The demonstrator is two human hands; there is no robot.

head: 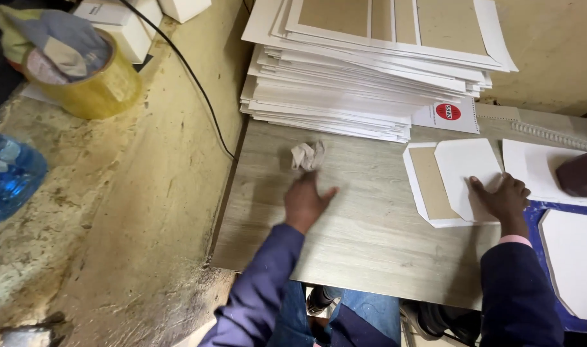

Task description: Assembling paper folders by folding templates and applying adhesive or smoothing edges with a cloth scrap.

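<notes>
My left hand (pixel 307 201) stretches over the pale wooden board (pixel 364 238), fingers loosely spread, just below a crumpled beige cloth (pixel 308 155) and holding nothing. My right hand (pixel 502 198) presses flat on a white card with cut corners (pixel 464 167), which lies partly over a brown-faced card with a white border (pixel 428 186). Both arms wear dark blue sleeves.
A tall stack of white and brown cards (pixel 370 71) fills the back of the board. A white octagonal card (pixel 573 257) lies on blue at the right. A tape roll (pixel 101 90), a black cable (pixel 197 83) and a blue water bottle (pixel 8 173) sit at the left.
</notes>
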